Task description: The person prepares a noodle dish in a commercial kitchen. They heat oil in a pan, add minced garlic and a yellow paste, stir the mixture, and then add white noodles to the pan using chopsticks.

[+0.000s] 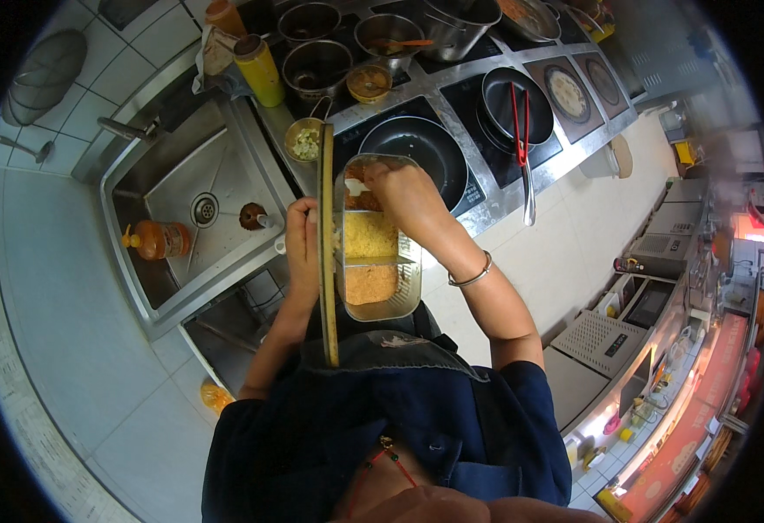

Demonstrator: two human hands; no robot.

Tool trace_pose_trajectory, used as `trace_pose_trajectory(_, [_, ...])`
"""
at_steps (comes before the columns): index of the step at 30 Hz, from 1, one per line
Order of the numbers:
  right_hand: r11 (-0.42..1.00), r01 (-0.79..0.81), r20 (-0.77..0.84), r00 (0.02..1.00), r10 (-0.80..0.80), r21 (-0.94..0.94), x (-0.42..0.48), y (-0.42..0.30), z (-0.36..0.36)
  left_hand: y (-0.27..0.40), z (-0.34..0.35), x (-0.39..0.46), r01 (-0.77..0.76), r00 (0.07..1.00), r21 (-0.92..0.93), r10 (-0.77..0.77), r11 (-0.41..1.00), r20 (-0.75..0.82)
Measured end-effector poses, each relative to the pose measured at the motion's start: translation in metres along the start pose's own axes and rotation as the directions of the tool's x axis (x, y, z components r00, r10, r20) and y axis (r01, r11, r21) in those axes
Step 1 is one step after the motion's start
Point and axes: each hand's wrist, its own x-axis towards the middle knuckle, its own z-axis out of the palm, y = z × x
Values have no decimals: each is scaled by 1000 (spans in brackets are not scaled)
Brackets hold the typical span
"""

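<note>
A seasoning box (410,302) with an open lid (327,261) is in front of my body. Its three compartments hold dark red-brown powder (372,201), yellow granules (370,234) and light orange-brown powder (370,285). The lid stands on edge along the box's left side. My left hand (302,248) grips the box from that side, its fingers partly hidden behind the lid. My right hand (398,189) reaches into the red-brown compartment. Its fingers are closed on a small white utensil (356,187), mostly covered by the hand, that looks like a spoon.
A black frying pan (444,147) sits on the cooktop just beyond the box. Red-handled tongs (521,131) lie across a second pan (496,98). Several pots stand at the back. A steel sink (225,170) with a soap bottle (163,240) is at left. A bowl of chopped greens (304,140) stands near the lid.
</note>
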Motion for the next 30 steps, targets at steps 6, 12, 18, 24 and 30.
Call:
trace_pose_trajectory(6, [986, -110, 12, 994, 109, 122, -2, 2, -4, -1, 1, 1, 3, 1000, 0, -3, 1000, 1])
trace_pose_trajectory(12, [993, -112, 75, 991, 110, 20, 1, 10, 10, -1, 3, 2, 5, 1000, 6, -5, 1000, 10])
trace_pose_trajectory(18, [983, -147, 70, 988, 140, 111, 4, 5, 3, 0, 4, 3, 7, 1000, 6, -7, 1000, 17])
trace_pose_trajectory(24, [973, -150, -1, 988, 153, 176, -2, 12, -2, -1, 5, 4, 19, 1000, -11, -19, 1000, 6])
trace_pose_trajectory(30, [879, -261, -52, 950, 306, 400, -18, 12, -46, -3, 0, 2, 48, 998, -43, -50, 998, -38])
